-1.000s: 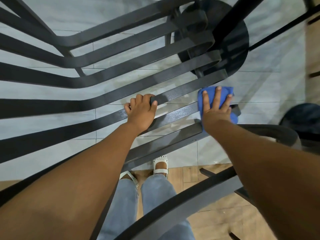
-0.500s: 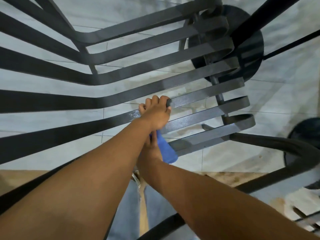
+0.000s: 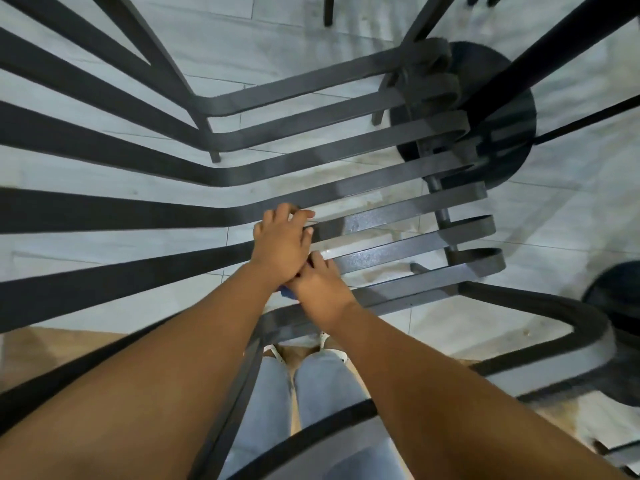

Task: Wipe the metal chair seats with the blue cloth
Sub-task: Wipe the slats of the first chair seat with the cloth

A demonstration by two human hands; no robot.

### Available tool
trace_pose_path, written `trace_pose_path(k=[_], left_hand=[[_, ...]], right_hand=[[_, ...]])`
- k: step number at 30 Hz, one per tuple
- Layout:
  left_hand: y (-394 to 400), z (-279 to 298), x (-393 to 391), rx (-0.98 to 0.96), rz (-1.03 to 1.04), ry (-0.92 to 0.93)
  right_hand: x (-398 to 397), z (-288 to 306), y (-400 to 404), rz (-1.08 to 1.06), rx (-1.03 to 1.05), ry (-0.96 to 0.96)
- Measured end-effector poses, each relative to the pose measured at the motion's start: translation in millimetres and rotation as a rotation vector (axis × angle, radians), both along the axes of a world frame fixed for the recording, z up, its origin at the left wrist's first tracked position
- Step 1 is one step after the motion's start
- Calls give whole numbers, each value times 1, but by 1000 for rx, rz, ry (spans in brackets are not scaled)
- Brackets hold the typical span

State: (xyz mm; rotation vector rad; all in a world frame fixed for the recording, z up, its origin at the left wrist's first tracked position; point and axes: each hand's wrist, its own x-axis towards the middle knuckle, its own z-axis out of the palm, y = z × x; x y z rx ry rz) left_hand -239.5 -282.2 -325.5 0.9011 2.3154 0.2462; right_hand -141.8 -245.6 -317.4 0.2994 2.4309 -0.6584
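Observation:
A dark metal chair seat made of flat slats (image 3: 398, 226) fills the view from above. My left hand (image 3: 280, 244) rests on a middle slat with its fingers curled over the slat's far edge. My right hand (image 3: 322, 289) lies just below and partly under it, pressed on the near slats. The blue cloth (image 3: 286, 292) is almost wholly hidden beneath my right hand; only a small blue corner shows at the hand's left side.
A round black table base (image 3: 498, 140) stands on the pale tiled floor behind the seat's right end. The chair's curved armrest (image 3: 554, 306) runs at the right. Another dark round object (image 3: 616, 289) sits at the right edge. My legs in jeans (image 3: 311, 403) show below.
My right hand has slid the cloth from the slats' right end leftward to beside my left hand, and now covers nearly all of it. My left hand stays on the same slat.

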Motion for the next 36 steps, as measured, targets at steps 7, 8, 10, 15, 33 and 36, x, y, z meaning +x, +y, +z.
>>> trace_pose_path(k=[7, 8, 10, 15, 33, 36], left_hand=[[-39, 68, -2, -205, -53, 66], [-44, 76, -1, -232, -90, 64], [-50, 93, -1, -275, -135, 56], [-52, 129, -9, -320, -230, 56], [-79, 226, -60, -389, -681, 212], [-79, 234, -58, -385, -708, 228]], right_hand=[[22, 62, 12, -191, 88, 54], [24, 72, 11, -268, 67, 69], [26, 87, 11, -351, 47, 59], [20, 113, 4, -483, 133, 71], [-51, 191, -59, -826, 216, 17], [-57, 194, -68, -940, 111, 101]])
